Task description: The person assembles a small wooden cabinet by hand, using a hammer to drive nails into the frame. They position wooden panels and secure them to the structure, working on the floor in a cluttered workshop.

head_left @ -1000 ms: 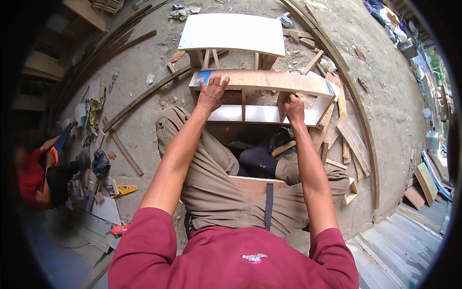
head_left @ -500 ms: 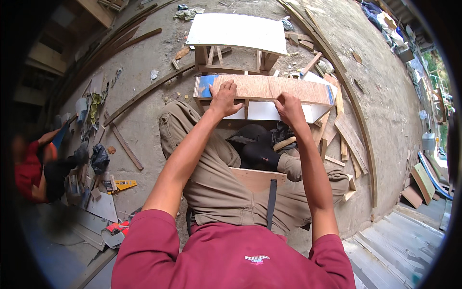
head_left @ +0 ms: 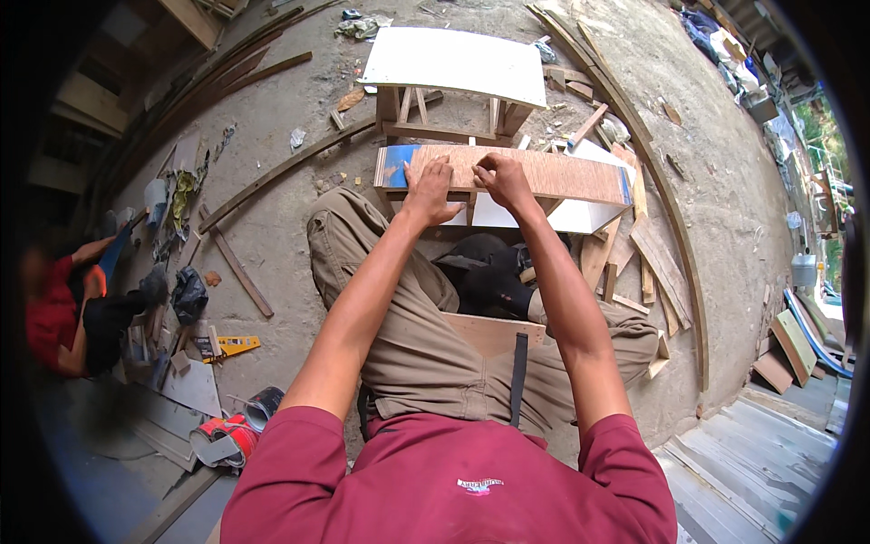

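A long plywood strip [head_left: 571,175] with blue-painted ends lies across a wooden frame in front of my legs. Beneath its near edge shows a white panel [head_left: 589,216]. My left hand [head_left: 430,189] rests on the strip's left part, fingers stretched over the top face and thumb at the near edge. My right hand [head_left: 504,181] is just to its right, above the strip, with thumb and fingertips pinched together. Whatever sits in that pinch, if anything, is too small to make out. My right forearm partly covers a wooden handle lying by my dark-covered foot [head_left: 498,288].
Beyond the strip stands a white-topped wooden frame [head_left: 458,63]. Wood offcuts [head_left: 660,267] and a long batten [head_left: 675,227] lie to the right. At left are a yellow handsaw [head_left: 237,346], paint cans [head_left: 237,437] and a person in red [head_left: 54,313].
My right hand has moved left along the strip, from its middle to close beside my left hand. The left hand stays on the strip. The whole view has shifted slightly.
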### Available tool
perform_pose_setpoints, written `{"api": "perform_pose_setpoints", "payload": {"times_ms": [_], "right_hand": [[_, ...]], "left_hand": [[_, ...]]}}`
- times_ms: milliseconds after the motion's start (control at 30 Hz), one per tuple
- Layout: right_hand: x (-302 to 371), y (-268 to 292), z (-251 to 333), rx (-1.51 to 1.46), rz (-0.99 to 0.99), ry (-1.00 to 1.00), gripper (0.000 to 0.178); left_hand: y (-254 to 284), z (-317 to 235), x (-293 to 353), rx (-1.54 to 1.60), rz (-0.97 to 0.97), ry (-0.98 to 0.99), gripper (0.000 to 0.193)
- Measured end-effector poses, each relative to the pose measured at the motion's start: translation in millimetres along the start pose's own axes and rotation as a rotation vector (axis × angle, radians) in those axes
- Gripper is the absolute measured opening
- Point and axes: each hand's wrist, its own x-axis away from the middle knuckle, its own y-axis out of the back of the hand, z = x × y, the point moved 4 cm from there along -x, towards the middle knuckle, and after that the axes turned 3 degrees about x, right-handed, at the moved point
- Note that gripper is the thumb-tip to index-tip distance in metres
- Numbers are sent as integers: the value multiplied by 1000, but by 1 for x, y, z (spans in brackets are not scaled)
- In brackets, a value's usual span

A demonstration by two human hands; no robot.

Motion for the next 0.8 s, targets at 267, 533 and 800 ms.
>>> {"api": "perform_pose_setpoints", "payload": {"times_ms": [267,533,800], "right_hand": [[-6,4,-1,-29,22,-27,19],[-8,7,-2,0,57,19,18],[-12,9,-2,10,60,48,18]], "left_hand": [[-1,4,-12,-2,24,8,86],[-2,5,-13,7,1,6,83],[-2,7,-17,13,-5,2,81]]}}
